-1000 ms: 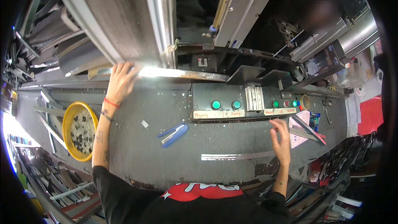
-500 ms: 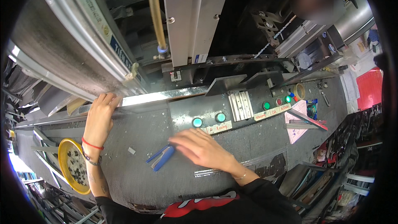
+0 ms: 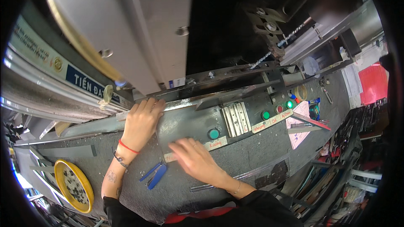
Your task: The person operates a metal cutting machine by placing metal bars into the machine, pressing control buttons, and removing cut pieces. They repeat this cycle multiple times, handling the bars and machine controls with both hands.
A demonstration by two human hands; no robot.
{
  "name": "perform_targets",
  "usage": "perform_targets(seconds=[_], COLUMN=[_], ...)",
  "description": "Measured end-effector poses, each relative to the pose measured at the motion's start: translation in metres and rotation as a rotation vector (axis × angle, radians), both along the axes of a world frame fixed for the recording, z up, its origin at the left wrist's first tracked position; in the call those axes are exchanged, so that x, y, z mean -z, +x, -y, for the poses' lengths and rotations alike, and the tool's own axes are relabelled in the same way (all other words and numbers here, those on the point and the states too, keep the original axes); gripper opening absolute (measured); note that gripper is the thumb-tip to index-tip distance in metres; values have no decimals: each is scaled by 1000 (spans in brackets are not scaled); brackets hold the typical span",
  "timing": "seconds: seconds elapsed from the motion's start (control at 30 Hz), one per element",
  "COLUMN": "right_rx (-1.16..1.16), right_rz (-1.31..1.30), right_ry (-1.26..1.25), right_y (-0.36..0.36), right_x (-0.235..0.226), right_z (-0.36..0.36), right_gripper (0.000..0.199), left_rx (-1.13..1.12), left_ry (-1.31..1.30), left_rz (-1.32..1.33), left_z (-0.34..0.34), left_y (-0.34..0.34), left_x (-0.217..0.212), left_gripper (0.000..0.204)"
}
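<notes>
My left hand (image 3: 144,120) has its fingers bent over a long silver metal bar (image 3: 179,103) lying along the foot of the machine. My right hand (image 3: 195,159) is over the near left part of the control panel, its slightly blurred fingers apart and nothing seen in them. One green push button (image 3: 213,133) shows just beyond that hand; the panel to its left is partly hidden by my fingers. A blue stapler-like tool (image 3: 156,175) lies on the grey bench (image 3: 126,185) between my forearms.
A yellow bowl (image 3: 89,185) of dark scraps stands at the left. Ridged metal blocks (image 3: 236,120) and more lit buttons (image 3: 265,115) sit to the right, beside pink paper (image 3: 298,138) with metal strips. The machine's pale column (image 3: 147,29) rises in front.
My left hand has moved right with the metal bar, closer to the control panel. My right hand has come over the panel's left end, hiding a green button. The view has shifted.
</notes>
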State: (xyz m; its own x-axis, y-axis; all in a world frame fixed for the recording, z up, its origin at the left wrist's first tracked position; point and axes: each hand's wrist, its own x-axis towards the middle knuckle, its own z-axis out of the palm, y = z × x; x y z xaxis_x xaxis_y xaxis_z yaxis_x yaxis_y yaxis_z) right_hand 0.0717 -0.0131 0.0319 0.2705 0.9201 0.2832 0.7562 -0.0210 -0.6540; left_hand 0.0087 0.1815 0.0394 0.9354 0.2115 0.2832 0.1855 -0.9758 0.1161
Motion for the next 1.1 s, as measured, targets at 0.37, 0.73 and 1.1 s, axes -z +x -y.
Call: perform_targets(seconds=[0.37, 0.73, 1.1], right_rx=[222, 281, 257], right_rz=[-167, -86, -7], right_ry=[-48, -26, -45], right_y=[-3, -6, -5], right_x=[3, 15, 19], right_z=[16, 14, 12], right_gripper=[30, 20, 24], left_rx=[-34, -2, -14], left_ry=[-93, -2, 24], left_rz=[18, 24, -6], left_z=[5, 8, 7], left_y=[2, 3, 1], left_x=[2, 3, 2], left_gripper=[23, 24, 24])
